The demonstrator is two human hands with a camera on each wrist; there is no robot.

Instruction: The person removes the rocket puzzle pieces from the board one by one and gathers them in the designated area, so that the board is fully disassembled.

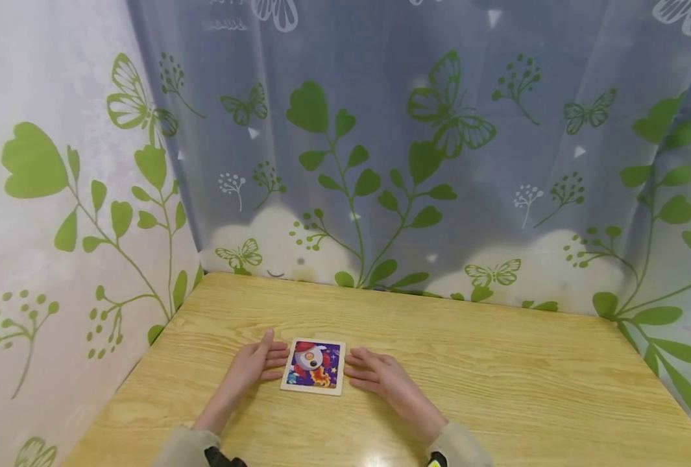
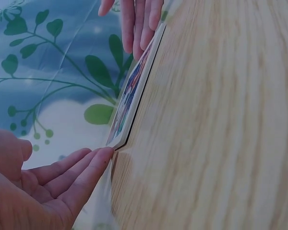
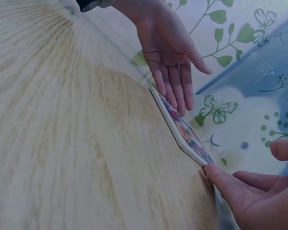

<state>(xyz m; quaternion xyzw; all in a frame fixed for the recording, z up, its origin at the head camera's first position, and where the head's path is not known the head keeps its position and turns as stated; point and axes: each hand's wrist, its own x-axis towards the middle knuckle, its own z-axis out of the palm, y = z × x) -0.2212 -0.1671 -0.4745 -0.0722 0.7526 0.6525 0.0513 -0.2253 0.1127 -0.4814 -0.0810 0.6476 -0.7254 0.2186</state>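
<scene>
A small square picture puzzle (image 1: 313, 366) lies flat on the wooden table, its pale frame around a purple scene with a white and red rocket. At its left edge is my left hand (image 1: 255, 362), fingers extended and thumb up. On the opposite side my right hand (image 1: 383, 376) holds its fingers straight, pointing at the frame. In the left wrist view, the left hand (image 2: 53, 191) has a fingertip at the puzzle's near corner. The right wrist view has the right hand (image 3: 254, 187) with a fingertip at the frame's corner. Neither hand grips the puzzle.
The light wood table (image 1: 497, 383) stretches out to both sides. Behind it hangs a blue-grey curtain (image 1: 380, 162) printed with green leaves and butterflies. A pale curtain (image 1: 59, 246) of like pattern closes the left side.
</scene>
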